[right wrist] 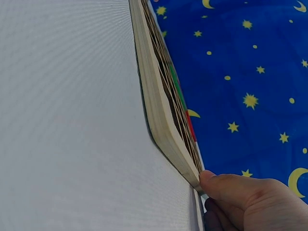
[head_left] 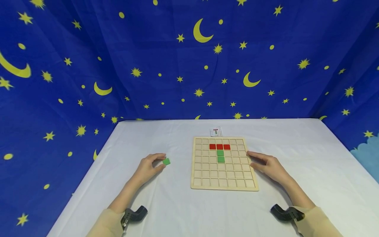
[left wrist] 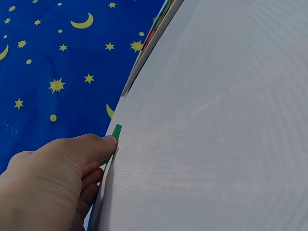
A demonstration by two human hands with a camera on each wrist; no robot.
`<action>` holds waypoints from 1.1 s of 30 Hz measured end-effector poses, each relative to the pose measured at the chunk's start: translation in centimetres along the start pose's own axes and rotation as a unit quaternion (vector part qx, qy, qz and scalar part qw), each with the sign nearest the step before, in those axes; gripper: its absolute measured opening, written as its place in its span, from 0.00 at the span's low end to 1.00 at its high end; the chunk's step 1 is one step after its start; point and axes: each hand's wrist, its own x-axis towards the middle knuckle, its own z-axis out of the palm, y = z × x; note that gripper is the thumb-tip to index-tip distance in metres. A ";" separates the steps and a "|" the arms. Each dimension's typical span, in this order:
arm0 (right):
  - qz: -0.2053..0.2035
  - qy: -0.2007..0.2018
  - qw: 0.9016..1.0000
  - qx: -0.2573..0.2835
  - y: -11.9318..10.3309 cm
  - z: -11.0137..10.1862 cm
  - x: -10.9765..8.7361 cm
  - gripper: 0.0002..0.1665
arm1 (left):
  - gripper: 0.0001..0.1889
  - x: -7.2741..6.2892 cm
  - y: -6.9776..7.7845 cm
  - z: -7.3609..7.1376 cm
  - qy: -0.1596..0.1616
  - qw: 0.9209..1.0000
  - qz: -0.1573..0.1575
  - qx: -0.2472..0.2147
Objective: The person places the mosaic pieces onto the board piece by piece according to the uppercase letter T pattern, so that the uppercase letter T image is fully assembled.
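Observation:
My left hand (head_left: 148, 167) pinches a small green square tile (head_left: 166, 161) between thumb and fingers, left of the board and low over the cloth. In the left wrist view the tile (left wrist: 117, 131) pokes out past the thumb tip. A wooden grid board (head_left: 207, 184) lies flat on the table. Set in its upper cells is a row of three red tiles (head_left: 219, 146), with two green tiles (head_left: 220, 156) in a column beneath the middle one. Thumb and fingertips of my right hand (head_left: 271, 167) touch the board's right edge, the fingers fairly straight.
Just behind the board lies a small printed card (head_left: 216, 131) showing a grid with a red and green T shape. White cloth (head_left: 165, 207) covers the table. A blue curtain (head_left: 177, 56) with moons and stars hangs behind and at both sides.

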 end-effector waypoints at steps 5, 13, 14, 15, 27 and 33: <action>0.002 -0.001 1.000 0.002 0.1 0.0 0.0 0.30 | 0.21 0.2 0.0 -0.3 -0.002 1.000 0.002 -0.020; -0.004 0.001 1.000 0.004 0.2 0.0 0.0 0.30 | 0.21 1.2 1.3 -1.8 -0.007 0.999 0.014 -0.040; -0.003 0.001 1.000 0.004 0.2 0.0 0.0 0.30 | 0.21 1.4 1.5 -1.9 -0.008 0.999 0.017 -0.045; -0.003 0.001 1.000 0.003 0.2 0.0 0.0 0.30 | 0.21 1.5 1.7 -2.1 -0.010 0.998 0.016 -0.053; -0.002 0.009 1.000 -0.001 0.3 0.1 0.0 0.30 | 0.21 2.5 3.5 -2.4 -0.018 0.997 0.019 -0.079; 0.000 0.011 1.000 -0.008 0.1 0.0 0.0 0.29 | 0.21 2.7 6.7 -3.0 -0.026 0.995 0.022 -0.090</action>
